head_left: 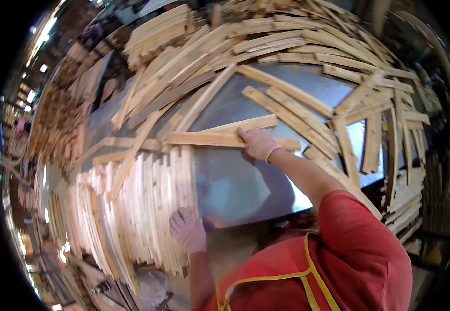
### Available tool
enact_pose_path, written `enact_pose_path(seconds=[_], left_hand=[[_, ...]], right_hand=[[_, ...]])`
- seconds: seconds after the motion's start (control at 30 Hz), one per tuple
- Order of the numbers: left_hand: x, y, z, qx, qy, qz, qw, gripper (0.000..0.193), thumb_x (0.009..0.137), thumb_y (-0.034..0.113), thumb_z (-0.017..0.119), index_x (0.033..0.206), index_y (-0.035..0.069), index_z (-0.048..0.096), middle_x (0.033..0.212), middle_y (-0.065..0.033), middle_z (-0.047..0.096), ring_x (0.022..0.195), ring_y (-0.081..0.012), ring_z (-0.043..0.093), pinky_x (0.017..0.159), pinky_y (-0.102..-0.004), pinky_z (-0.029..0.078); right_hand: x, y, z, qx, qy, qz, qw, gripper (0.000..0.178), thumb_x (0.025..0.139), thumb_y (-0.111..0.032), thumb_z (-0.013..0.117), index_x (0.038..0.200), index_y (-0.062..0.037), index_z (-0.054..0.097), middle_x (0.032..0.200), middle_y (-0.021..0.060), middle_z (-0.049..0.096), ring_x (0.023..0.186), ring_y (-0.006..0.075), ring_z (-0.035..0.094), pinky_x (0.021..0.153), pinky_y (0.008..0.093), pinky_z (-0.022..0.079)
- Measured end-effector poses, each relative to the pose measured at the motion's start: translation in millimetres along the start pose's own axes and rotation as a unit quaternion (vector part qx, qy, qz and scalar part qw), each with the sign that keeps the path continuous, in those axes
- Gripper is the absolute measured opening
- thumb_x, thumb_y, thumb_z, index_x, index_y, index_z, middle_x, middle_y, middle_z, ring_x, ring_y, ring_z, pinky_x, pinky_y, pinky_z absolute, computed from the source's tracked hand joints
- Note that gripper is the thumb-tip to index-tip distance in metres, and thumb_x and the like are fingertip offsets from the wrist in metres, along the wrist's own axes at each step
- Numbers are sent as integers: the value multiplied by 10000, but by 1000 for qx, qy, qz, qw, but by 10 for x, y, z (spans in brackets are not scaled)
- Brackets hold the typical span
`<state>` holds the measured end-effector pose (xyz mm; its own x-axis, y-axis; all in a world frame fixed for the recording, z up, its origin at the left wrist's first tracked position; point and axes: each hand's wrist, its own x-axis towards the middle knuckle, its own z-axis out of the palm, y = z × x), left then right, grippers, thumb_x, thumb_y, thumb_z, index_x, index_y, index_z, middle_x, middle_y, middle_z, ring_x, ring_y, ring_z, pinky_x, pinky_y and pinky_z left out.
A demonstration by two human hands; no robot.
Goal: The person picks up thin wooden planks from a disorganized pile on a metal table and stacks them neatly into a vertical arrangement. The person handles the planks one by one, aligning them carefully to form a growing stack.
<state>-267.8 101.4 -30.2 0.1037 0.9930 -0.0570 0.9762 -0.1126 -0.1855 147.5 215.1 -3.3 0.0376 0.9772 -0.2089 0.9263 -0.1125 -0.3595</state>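
My right hand (pixel 259 144), in a pale pinkish glove, grips a light wooden strip (pixel 207 138) that lies crosswise over the metal tabletop (pixel 230 181). A second wooden strip (pixel 253 124) slants just behind it, partly covered by the first. My left hand (pixel 187 231), gloved alike, rests with its fingers stretched out at the near right edge of a row of wooden strips (pixel 155 202) set closely side by side. The held strip's left end is close to the far end of that row.
Loose boards (pixel 292 122) lie at angles across the table's right side. A long bank of boards (pixel 266 41) curves along the far side. Stacked wood (pixel 157 33) stands at the far left, with a pile of wooden pieces (pixel 59 119) below it. A clear plastic bag (pixel 153 287) sits low at the near left.
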Motion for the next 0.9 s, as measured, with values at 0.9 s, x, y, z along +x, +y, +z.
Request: enact_pose_path(seconds=[0.9], left_hand=[[515,1248,-507,56,-40,-16,998,783,880,367,770,1556,77,500,1620,-126,464,1473,-339,453,1188,-489,386]], right_hand=[[-2822,2492,-72,-40,170,220,960,1079,702,-441,915,1592,-78,424,1565,213,486,1479,437,433,1242,542,350]])
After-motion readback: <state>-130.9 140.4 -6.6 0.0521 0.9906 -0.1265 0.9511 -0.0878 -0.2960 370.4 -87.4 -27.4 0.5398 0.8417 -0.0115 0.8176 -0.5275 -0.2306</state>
